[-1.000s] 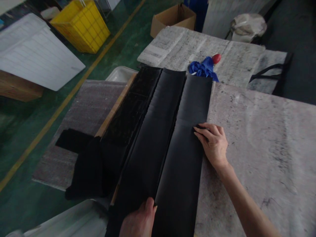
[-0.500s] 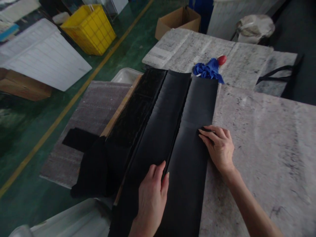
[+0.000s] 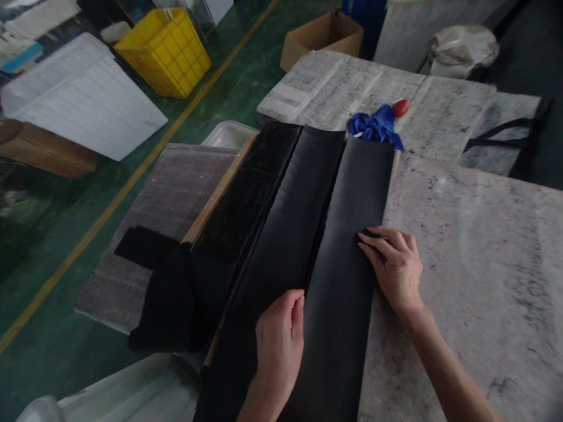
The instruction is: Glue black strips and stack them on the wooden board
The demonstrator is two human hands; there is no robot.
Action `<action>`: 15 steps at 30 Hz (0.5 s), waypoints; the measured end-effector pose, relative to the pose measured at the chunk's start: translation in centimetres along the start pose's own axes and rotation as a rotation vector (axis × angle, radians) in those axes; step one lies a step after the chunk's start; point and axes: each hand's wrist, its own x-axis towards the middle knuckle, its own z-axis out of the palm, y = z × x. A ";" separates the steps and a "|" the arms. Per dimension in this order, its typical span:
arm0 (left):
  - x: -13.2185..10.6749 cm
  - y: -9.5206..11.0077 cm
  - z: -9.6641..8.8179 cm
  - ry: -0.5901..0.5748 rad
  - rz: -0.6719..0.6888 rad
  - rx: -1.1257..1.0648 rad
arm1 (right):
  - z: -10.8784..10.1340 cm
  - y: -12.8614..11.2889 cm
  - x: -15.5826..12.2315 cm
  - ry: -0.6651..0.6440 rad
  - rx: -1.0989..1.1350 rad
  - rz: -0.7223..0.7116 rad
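Observation:
Three long stacks of black sheet strips lie side by side on the worktable. My left hand (image 3: 279,340) rests on the middle stack (image 3: 285,234), fingers curled over its right edge into the gap beside the right stack. My right hand (image 3: 393,266) lies on the right stack (image 3: 352,193) at its right edge, fingers pressed together and pinching the edge of the top sheet. The left stack (image 3: 246,193) is glossier and untouched.
A grey felt-covered table (image 3: 475,246) stretches to the right. A blue cloth (image 3: 373,126) and a red object (image 3: 400,108) lie beyond the strips. A lower felt bench (image 3: 171,187) with black scraps is on the left. A yellow crate (image 3: 162,50), white panels and a cardboard box stand on the green floor.
My left hand moved up from the near end of the strips to the middle stack's right edge and curled its fingers there. My right hand stayed at the right stack's edge.

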 end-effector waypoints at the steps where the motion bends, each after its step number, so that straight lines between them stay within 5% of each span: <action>1: 0.1 0.0 -0.1 -0.023 -0.019 -0.005 | 0.0 0.0 0.0 0.004 -0.002 -0.003; 9: 1.5 -0.2 -0.8 -0.180 -0.138 -0.232 | -0.1 -0.1 0.1 0.009 -0.001 0.007; 15: 2.0 0.4 -1.1 -0.244 -0.061 -0.064 | 0.0 -0.1 0.0 0.005 0.011 0.016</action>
